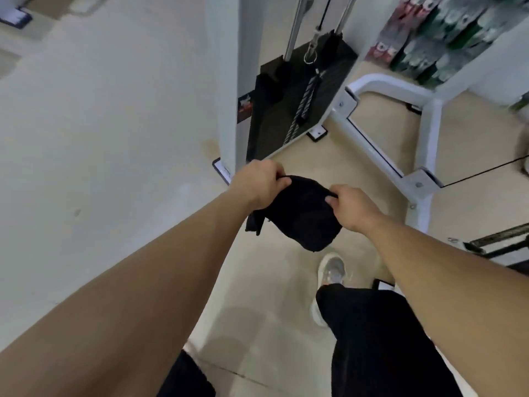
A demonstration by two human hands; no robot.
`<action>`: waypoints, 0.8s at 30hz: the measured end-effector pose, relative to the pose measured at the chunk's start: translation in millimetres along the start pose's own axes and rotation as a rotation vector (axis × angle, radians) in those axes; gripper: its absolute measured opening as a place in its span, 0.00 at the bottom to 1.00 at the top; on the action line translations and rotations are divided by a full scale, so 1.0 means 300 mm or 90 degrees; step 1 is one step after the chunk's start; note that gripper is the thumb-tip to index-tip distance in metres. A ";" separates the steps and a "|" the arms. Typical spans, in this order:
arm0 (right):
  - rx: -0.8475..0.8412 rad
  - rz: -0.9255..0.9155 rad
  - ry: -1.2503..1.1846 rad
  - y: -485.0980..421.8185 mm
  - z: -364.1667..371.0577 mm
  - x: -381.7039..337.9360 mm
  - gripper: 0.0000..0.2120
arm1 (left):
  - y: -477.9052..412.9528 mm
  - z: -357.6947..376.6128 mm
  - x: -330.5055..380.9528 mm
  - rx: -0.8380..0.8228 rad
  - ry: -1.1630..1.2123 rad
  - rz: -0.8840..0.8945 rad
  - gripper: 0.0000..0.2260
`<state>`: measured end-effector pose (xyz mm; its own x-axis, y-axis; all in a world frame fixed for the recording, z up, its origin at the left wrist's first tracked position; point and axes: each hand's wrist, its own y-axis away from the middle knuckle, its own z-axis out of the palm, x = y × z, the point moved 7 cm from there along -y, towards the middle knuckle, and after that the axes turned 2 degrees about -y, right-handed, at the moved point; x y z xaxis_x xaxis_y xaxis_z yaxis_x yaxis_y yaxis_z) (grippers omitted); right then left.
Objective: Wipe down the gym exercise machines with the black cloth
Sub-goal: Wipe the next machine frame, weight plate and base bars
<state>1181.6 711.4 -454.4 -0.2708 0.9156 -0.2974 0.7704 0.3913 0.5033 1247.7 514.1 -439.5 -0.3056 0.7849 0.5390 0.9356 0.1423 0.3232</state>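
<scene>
Black cloth (300, 213) hangs gripped between both hands (259, 183), seemingly folded, near the machine (286, 90)

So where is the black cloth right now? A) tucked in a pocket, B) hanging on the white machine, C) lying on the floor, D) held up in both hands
D: the black cloth hangs in the air over the floor, with the left hand pinching one top edge and the right hand pinching the other, and it touches no part of the white machine.
</scene>
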 end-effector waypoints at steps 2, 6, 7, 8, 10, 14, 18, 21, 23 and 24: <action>0.001 0.001 0.006 -0.186 0.081 0.119 0.10 | -0.174 0.134 -0.040 -0.001 -0.001 0.013 0.11; 0.008 0.016 0.025 -0.532 0.200 0.398 0.10 | -0.530 0.435 -0.054 -0.013 0.002 0.016 0.11; 0.010 0.015 0.034 -0.613 0.216 0.468 0.10 | -0.618 0.504 -0.044 -0.012 -0.003 0.020 0.11; 0.013 0.011 0.041 -0.692 0.226 0.537 0.09 | -0.706 0.569 -0.033 -0.009 0.001 0.019 0.10; 0.024 0.007 0.053 -0.851 0.228 0.692 0.09 | -0.881 0.694 -0.006 -0.010 0.027 0.006 0.09; 0.066 0.022 0.055 -1.144 0.156 0.986 0.10 | -1.210 0.886 0.071 0.021 0.025 0.025 0.10; 0.170 0.052 -0.002 -1.384 0.032 1.217 0.08 | -1.502 1.005 0.184 0.038 0.003 0.063 0.12; 0.270 0.082 -0.065 -1.508 -0.042 1.361 0.11 | -1.702 1.026 0.287 0.067 -0.021 0.094 0.13; 0.294 0.102 -0.083 -1.578 -0.070 1.423 0.13 | -1.817 1.026 0.353 0.083 -0.036 0.096 0.12; 0.300 0.110 -0.087 -1.611 -0.079 1.449 0.13 | -1.863 1.027 0.384 0.094 -0.051 0.095 0.12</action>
<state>677.8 922.4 -807.6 -0.0632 0.9305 -0.3609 0.9821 0.1223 0.1434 744.1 710.6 -797.7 -0.1517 0.8484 0.5072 0.9870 0.1024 0.1239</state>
